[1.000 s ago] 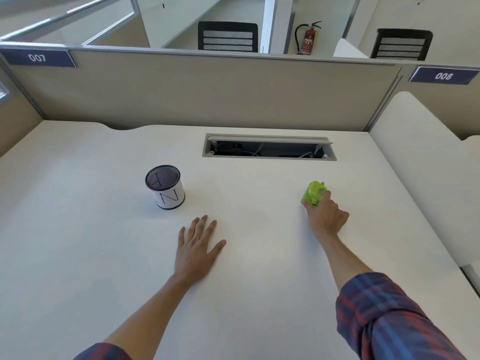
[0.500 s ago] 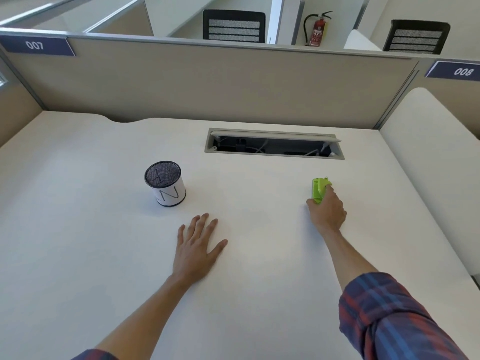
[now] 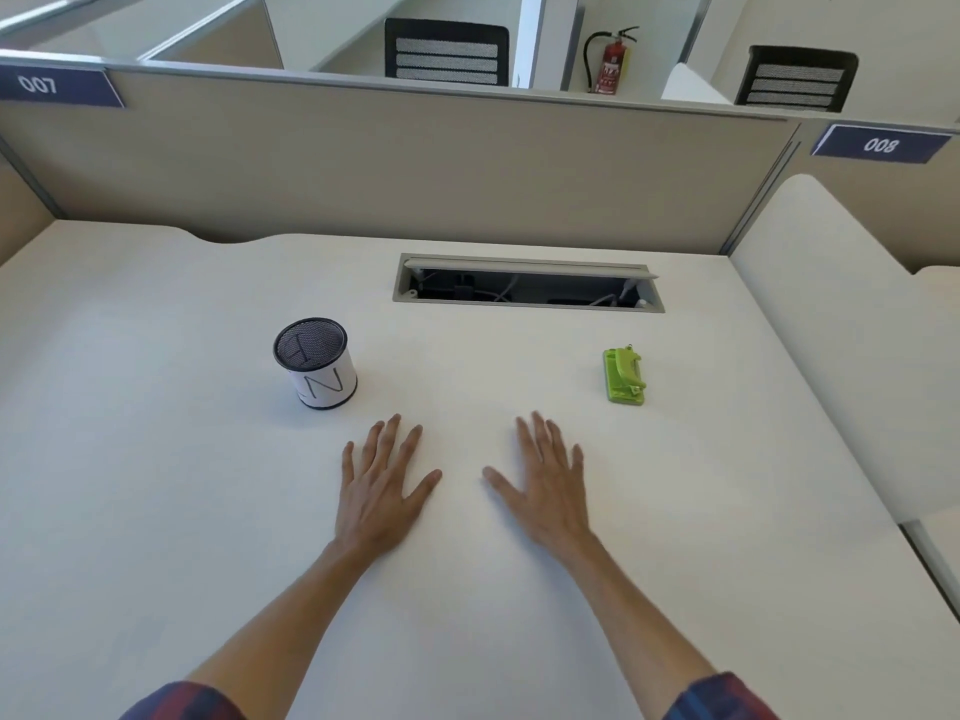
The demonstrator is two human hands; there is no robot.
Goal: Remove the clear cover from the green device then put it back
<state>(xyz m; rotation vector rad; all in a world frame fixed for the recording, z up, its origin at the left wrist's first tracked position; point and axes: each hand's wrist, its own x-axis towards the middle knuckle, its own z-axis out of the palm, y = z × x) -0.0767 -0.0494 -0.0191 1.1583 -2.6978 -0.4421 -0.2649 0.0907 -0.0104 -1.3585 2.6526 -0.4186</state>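
The small green device [image 3: 623,376] lies flat on the white desk [image 3: 156,485] at the right, free of both hands. I cannot make out its clear cover at this distance. My right hand [image 3: 545,485] rests palm down on the desk, fingers spread, below and to the left of the device and apart from it. Flat beside it lies my left hand [image 3: 382,485], also empty with fingers apart.
A mesh cup [image 3: 315,362] with a white label stands to the upper left of my left hand. An open cable slot [image 3: 527,283] is cut into the desk behind. Beige partitions [image 3: 415,174] close the back, and a white panel [image 3: 841,330] borders the right.
My right hand has let go of the green device and drawn back to lie flat near the left hand. The device now lies on the desk. The left hand has stayed put.
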